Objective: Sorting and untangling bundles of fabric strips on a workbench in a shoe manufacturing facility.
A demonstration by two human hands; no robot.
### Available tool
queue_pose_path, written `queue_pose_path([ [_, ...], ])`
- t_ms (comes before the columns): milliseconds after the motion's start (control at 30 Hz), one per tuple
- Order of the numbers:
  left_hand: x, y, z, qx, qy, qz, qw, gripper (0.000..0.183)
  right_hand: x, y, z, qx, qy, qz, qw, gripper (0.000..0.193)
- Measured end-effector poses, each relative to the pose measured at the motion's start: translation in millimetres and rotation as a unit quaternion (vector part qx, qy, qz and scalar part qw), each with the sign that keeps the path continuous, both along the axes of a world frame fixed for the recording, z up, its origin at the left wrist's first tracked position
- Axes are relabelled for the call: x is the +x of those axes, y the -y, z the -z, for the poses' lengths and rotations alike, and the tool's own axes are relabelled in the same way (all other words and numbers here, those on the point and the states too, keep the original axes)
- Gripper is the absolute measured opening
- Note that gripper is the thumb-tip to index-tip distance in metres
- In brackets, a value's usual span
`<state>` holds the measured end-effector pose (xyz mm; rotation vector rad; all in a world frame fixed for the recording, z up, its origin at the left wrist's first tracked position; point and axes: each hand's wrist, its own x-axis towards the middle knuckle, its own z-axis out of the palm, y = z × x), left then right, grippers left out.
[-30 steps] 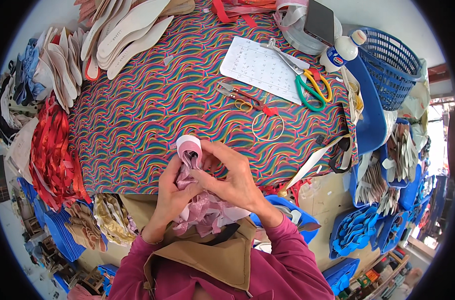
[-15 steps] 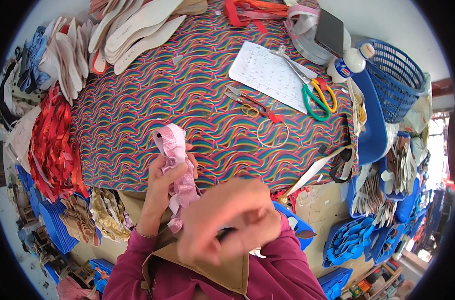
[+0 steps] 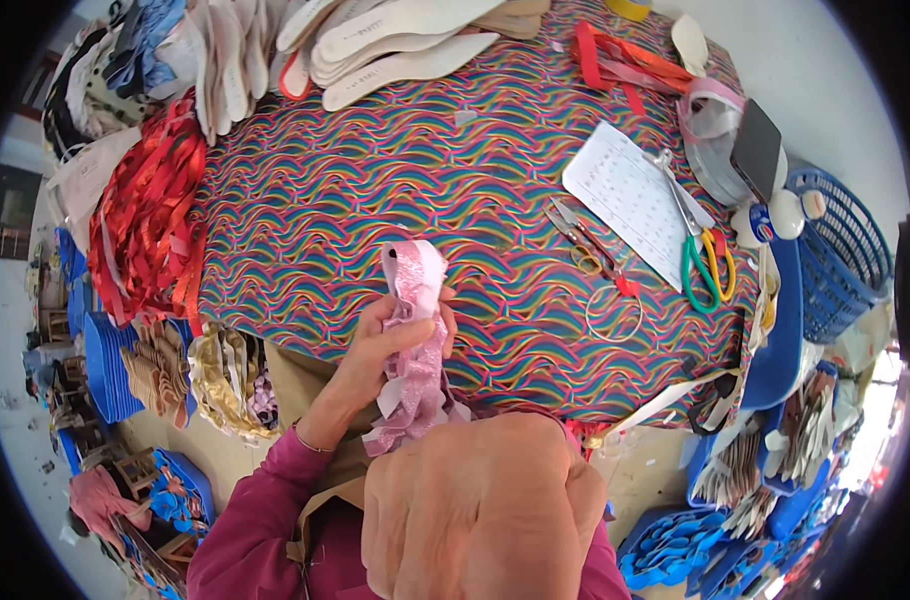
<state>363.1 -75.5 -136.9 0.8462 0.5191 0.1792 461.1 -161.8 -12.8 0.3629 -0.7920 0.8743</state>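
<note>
My left hand [image 3: 390,345] grips a bundle of pink glittery strips [image 3: 413,350], held upright over the near edge of the table with the wavy multicoloured cloth [image 3: 375,190]. The bundle's top loops over above my fingers and its loose ends hang down below them. My right hand [image 3: 480,510] is raised close to the camera, seen from the back, fingers curled; whether anything is in it is hidden.
White shoe insoles [image 3: 395,45] are piled at the far edge. Red ribbons [image 3: 140,215] hang off the left. A white printed sheet [image 3: 630,200], small scissors [image 3: 580,240], green-handled scissors [image 3: 700,250] and a wire ring [image 3: 615,315] lie right. A blue basket [image 3: 840,255] stands far right.
My right hand left the pink bundle and rose toward the camera. The left hand keeps the strips and now holds them upright, slightly left of before.
</note>
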Motion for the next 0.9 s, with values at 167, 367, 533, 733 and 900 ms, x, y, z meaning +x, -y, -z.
queue_pose_path([
  [167,1.6,-4.6,2.7,-0.007,-0.017,-0.006,1.0,0.044,14.3,-3.4,-0.8,0.003,0.031,-0.09,0.995,0.015],
  [367,11.9,2.8,6.0,-0.008,-0.028,0.013,0.999,0.044,27.0,14.3,15.3,-0.049,0.079,-0.028,0.995,0.017],
  [533,4.2,4.8,18.0,-0.003,-0.053,-0.084,0.995,0.044,53.0,46.6,59.1,-0.368,0.262,0.306,0.838,0.014],
  [733,5.6,2.2,22.2,0.005,0.007,-0.04,0.999,0.044,102.6,103.3,110.6,-0.609,0.44,0.577,0.319,0.022],
  [900,6.7,3.3,27.8,0.022,0.025,-0.03,0.999,0.044,133.3,122.5,145.0,-0.592,0.484,0.635,0.107,0.025],
])
